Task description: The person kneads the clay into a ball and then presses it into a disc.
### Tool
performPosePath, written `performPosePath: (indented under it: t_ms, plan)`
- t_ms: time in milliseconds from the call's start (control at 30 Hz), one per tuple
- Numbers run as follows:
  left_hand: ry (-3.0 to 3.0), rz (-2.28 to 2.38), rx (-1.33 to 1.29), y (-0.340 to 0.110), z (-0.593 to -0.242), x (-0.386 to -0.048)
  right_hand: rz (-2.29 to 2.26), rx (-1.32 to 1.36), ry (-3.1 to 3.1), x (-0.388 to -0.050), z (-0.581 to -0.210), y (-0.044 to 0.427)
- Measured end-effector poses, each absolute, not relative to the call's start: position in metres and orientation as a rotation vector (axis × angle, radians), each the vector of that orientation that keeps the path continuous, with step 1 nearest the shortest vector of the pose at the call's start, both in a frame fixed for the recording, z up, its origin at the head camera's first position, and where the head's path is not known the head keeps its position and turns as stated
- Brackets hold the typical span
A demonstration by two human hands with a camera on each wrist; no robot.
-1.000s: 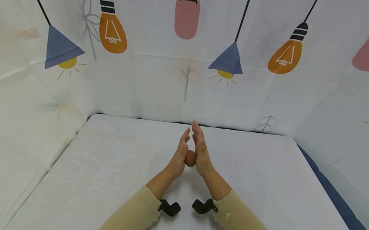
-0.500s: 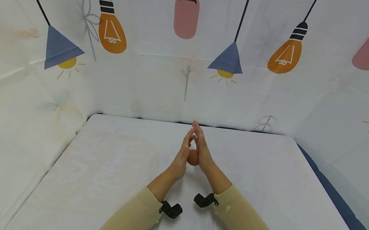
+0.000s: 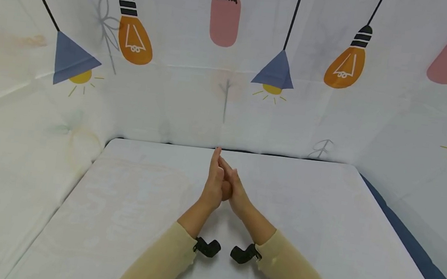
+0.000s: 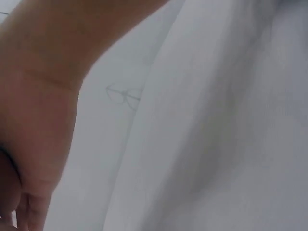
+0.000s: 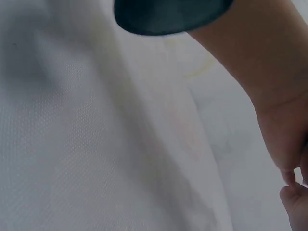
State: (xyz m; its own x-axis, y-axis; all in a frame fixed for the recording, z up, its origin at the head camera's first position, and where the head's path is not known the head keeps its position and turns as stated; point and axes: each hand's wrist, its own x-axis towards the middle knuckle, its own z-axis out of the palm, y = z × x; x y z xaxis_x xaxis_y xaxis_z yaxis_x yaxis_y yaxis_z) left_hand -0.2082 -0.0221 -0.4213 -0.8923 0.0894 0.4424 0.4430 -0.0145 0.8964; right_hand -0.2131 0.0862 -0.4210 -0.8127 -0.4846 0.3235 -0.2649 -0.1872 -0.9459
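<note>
A small reddish-brown ball (image 3: 226,191) is caught between two palms, above the middle of the white table. On its left side my left hand (image 3: 213,186) presses with fingers pointing straight up and away. My right hand (image 3: 239,196) presses from the right, its fingers leaning left toward the left hand's fingers. In the left wrist view the left hand (image 4: 38,130) shows palm and wrist, with part of the ball (image 4: 8,185) at the left edge. The right wrist view holds only the side of the right hand (image 5: 281,132); the ball is mostly hidden there.
A white cloth covers the table (image 3: 137,221). Behind it hangs a white curtain (image 3: 187,99) printed with lamps and bulbs. Black wrist cameras (image 3: 208,248) stick out from both cream sleeves. Dark blue fabric (image 3: 413,241) runs along the right edge.
Both hands shifted slightly right, then back left with the ball between them. The left hand has slid forward against the right, and the right hand has drawn back a little.
</note>
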Motion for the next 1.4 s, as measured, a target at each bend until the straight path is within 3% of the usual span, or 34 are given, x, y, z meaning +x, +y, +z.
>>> performPosePath:
  t_ms: [400, 733, 1033, 1400]
  plan:
    - [-2.197, -1.953, -0.500, -0.033, -0.432, -0.215, -2.213, -0.875, 1.902, -0.204, -0.403, 0.090]
    - [-2.336, -2.038, -0.703, -0.025, -0.432, -0.203, -2.409, -0.667, 1.893, -0.217, -0.395, 0.099]
    - [-2.184, -2.183, -0.806, -0.021, -0.432, -0.199, -2.271, -0.535, 2.016, -0.229, -0.411, 0.101]
    - [-2.053, -2.109, -0.585, -0.019, -0.428, -0.204, -2.147, -0.613, 1.927, -0.218, -0.419, 0.085]
